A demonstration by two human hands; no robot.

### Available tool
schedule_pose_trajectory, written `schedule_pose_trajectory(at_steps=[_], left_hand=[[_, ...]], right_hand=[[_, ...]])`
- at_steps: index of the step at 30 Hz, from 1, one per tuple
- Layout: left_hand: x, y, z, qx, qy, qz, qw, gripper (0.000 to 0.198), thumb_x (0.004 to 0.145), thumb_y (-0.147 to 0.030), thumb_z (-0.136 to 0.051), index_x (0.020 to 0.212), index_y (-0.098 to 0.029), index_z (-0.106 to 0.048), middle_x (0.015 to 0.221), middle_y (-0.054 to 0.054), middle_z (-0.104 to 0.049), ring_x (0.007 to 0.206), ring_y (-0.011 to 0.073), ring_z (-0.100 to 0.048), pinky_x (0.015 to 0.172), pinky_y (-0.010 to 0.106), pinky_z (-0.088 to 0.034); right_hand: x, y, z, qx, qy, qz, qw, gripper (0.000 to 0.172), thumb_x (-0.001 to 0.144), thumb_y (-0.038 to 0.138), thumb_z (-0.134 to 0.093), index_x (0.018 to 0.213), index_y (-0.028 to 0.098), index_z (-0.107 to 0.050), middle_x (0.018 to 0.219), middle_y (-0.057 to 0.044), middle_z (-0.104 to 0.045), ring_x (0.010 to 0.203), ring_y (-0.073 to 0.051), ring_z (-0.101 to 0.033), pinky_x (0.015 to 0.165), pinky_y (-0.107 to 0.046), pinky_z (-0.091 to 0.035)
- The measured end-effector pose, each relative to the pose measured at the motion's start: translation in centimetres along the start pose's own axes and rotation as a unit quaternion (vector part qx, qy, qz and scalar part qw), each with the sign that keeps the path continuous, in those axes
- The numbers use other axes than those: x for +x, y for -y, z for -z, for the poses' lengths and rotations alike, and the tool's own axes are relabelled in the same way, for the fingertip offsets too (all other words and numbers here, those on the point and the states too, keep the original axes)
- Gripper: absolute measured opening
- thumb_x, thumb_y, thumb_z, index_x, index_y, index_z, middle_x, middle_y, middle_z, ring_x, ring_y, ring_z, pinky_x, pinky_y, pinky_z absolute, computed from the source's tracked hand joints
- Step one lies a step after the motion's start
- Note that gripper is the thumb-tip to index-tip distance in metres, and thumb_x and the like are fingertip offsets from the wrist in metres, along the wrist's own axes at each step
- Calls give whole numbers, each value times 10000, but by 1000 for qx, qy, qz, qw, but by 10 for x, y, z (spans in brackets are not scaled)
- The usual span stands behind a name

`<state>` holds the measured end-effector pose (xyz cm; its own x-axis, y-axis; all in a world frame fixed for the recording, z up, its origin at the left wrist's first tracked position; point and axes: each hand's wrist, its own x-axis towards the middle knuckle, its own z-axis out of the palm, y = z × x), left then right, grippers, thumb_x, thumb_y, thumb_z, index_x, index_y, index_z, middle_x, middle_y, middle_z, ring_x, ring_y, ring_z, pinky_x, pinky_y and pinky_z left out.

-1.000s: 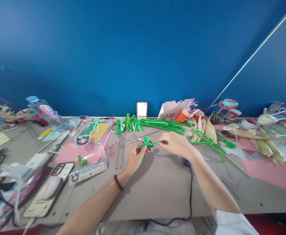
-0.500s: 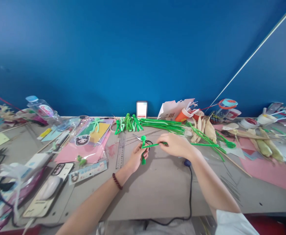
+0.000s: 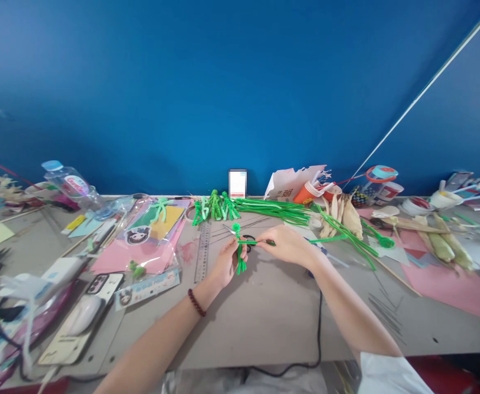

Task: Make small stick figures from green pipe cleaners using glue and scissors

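Note:
My left hand (image 3: 228, 259) pinches a small green pipe-cleaner figure (image 3: 241, 266), upright, with a round coiled head above my fingers and loose ends hanging below. A green pipe cleaner (image 3: 248, 242) runs sideways from the figure's neck to my right hand (image 3: 283, 242), whose fingers are closed on it. Its free end sticks out to the right behind my right wrist. Scissors (image 3: 248, 242) lie on the table just behind the figure, partly hidden. Several finished-looking green figures (image 3: 215, 207) stand at the back, beside a bundle of green pipe cleaners (image 3: 276, 209).
A clear ruler (image 3: 202, 257) lies left of my hands. Further left are a plastic bag with coloured paper (image 3: 169, 232), a phone (image 3: 75, 328) and a bottle (image 3: 71, 183). Dried husks (image 3: 352, 219), paper cups (image 3: 305, 192) and pink paper (image 3: 457, 290) are on the right. A cable (image 3: 320, 328) crosses the front edge.
My right hand has shifted slightly, and the pipe cleaner's free end has swung left behind the wrist. The figure has turned a little in my left hand, its lower strands now spread apart.

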<state>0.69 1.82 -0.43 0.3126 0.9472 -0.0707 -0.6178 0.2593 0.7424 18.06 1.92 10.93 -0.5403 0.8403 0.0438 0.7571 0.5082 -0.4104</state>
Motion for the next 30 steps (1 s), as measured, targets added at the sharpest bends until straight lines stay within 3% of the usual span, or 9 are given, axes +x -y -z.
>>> schedule_pose_trajectory(at_steps=[3, 9, 17, 24, 30], left_hand=[[0, -1, 0, 12, -10, -12, 1000, 198, 731, -319, -640, 824, -157, -574, 600, -45, -444, 469, 51, -355, 463, 188, -337], [-4, -1, -7, 75, -42, -12, 996, 167, 761, -320, -584, 795, -164, -535, 560, -65, -409, 430, 45, -306, 409, 176, -248], [-5, 1, -6, 48, -32, -9, 998, 265, 778, -392, -567, 692, -173, -445, 584, -57, -415, 434, 50, -301, 420, 189, -294], [-5, 2, -7, 65, -32, -13, 997, 213, 765, -372, -575, 746, -176, -492, 527, -74, -380, 431, 57, -309, 420, 185, -284], [-8, 0, -11, 62, -51, 1, 997, 254, 720, -398, -627, 750, -185, -493, 506, -80, -388, 431, 59, -331, 427, 182, -277]], right_hand=[[1, 0, -10, 28, 15, -11, 999, 248, 836, 229, -450, 912, 242, -686, 678, 11, -653, 550, -120, -510, 528, -219, -292], [2, 1, -33, 56, -40, -27, 997, 238, 809, 157, -429, 854, 202, -658, 694, 0, -648, 563, -112, -488, 531, -214, -279], [5, 11, -44, 4, -73, -68, 995, 255, 887, 283, -416, 835, 213, -655, 729, -26, -673, 643, -140, -573, 561, -224, -272], [5, 27, -56, -58, -74, -123, 988, 213, 854, 279, -441, 810, 219, -641, 724, -24, -689, 627, -150, -588, 535, -248, -223], [7, 30, -60, -50, -91, -126, 987, 192, 848, 260, -442, 816, 210, -624, 710, -20, -688, 638, -152, -599, 531, -247, -229]])
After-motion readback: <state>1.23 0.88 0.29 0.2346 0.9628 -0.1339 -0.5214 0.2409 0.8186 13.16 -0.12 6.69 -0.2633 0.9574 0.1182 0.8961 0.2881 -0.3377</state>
